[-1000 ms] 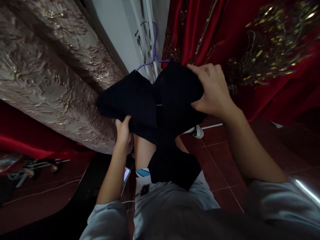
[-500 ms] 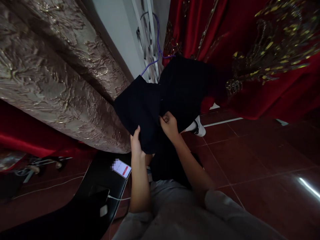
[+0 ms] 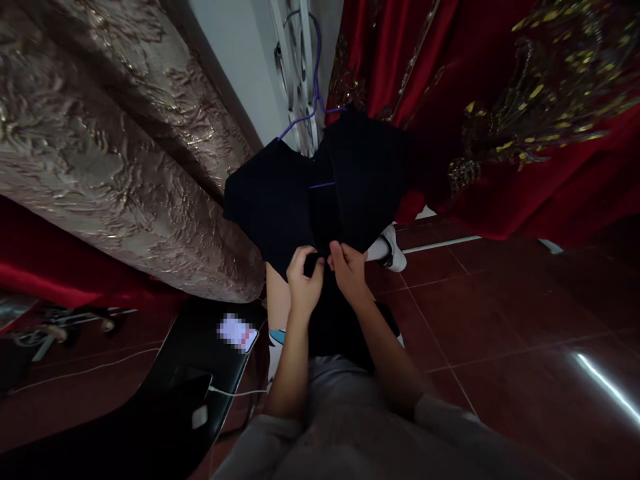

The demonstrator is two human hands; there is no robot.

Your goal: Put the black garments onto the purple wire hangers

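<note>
A dark navy shirt [image 3: 275, 200] hangs on a purple hanger [image 3: 317, 87], its front parted so the hanger's lower bar shows inside. Near the bottom of its front opening, my left hand [image 3: 304, 283] has thumb and fingers curled at the left edge. My right hand [image 3: 349, 272] sits just beside it, fingers pinched on the right front edge. Both hands are closed on the cloth. Dark fabric hides exactly how much each one grips.
Behind the shirt stands a white metal rack [image 3: 295, 73]. Textured beige fabric [image 3: 125, 147] drapes at left, and red sequined fabric [image 3: 500, 180] at right. A black surface [image 3: 165, 427] at lower left carries a lit phone [image 3: 239, 333] and a white cable [image 3: 240, 393]. Dark red tiles [image 3: 480, 313] cover the floor.
My left hand has left the shirt's left side and moved right, to the front opening. My right hand has shifted slightly down. The front has spread, exposing the hanger bar.
</note>
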